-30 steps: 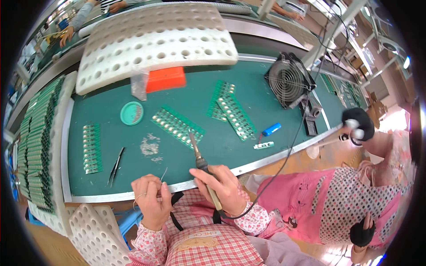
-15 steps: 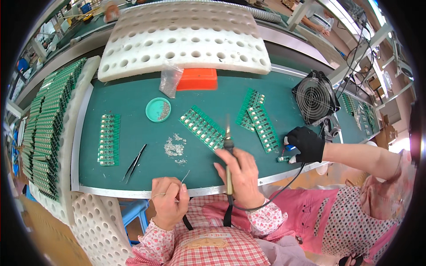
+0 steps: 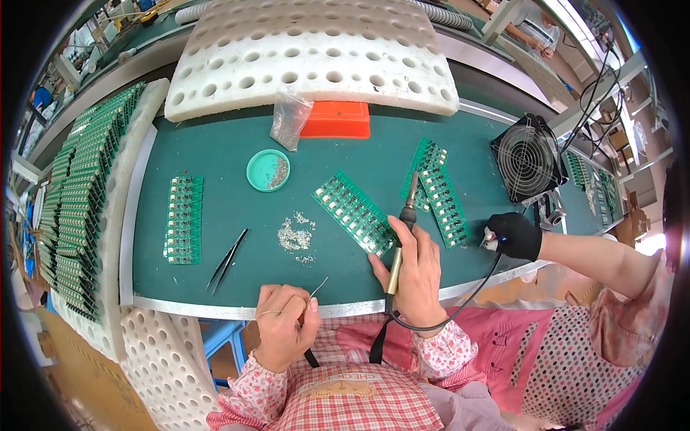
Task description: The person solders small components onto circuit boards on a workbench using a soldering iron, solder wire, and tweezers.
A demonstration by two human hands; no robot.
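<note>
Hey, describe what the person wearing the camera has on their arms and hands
Both hands are bare, no gloves. The left hand and right hand come out of long sleeves in a light fabric with a small pink floral print, gathered at the wrists. A thin ring-like band shows on the left hand's fingers. The black-gloved hand belongs to a co-worker.

Green circuit boards (image 3: pixel 356 212), teal mat (image 3: pixel 215 151), orange box (image 3: pixel 336 120)

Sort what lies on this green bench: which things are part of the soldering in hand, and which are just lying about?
In use:
soldering iron in the right hand
solder wire in the left hand
green circuit board strip at the iron's tip

Lying about:
tweezers
round green dish
orange box
small fan
</note>
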